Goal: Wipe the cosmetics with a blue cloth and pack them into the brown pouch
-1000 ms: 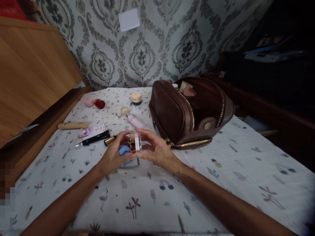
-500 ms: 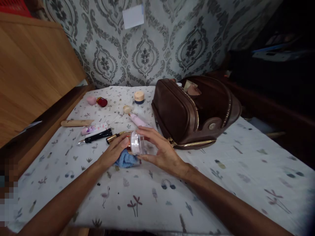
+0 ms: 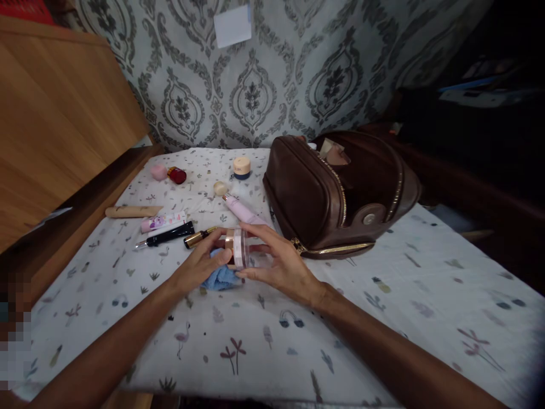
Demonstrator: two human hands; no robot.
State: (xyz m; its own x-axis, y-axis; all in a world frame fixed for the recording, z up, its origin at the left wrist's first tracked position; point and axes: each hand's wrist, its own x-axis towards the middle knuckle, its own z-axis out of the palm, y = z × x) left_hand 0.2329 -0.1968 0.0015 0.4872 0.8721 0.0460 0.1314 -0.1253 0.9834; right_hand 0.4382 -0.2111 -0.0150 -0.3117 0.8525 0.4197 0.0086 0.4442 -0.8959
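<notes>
Both my hands meet over the middle of a patterned white cloth (image 3: 298, 341). My right hand (image 3: 279, 264) grips a small clear jar with a gold and pink lid (image 3: 239, 249), turned on its side. My left hand (image 3: 200, 267) presses a blue cloth (image 3: 219, 277) against the jar's lid end, fingers curled round the cloth. A gold-capped tube (image 3: 198, 237) lies just behind my left fingers.
An open brown zip bag (image 3: 332, 199) stands right of the hands. Scattered cosmetics lie behind: a black tube (image 3: 168, 235), a pink-white tube (image 3: 164, 221), a pink bottle (image 3: 240, 209), a cream jar (image 3: 241, 167), a red bottle (image 3: 176, 175), a beige tube (image 3: 131, 212). A wooden headboard (image 3: 59, 125) rises left.
The jar has been turned in my right hand, from showing its clear base half a second ago to lying edge-on, while my left hand keeps the blue cloth against it.
</notes>
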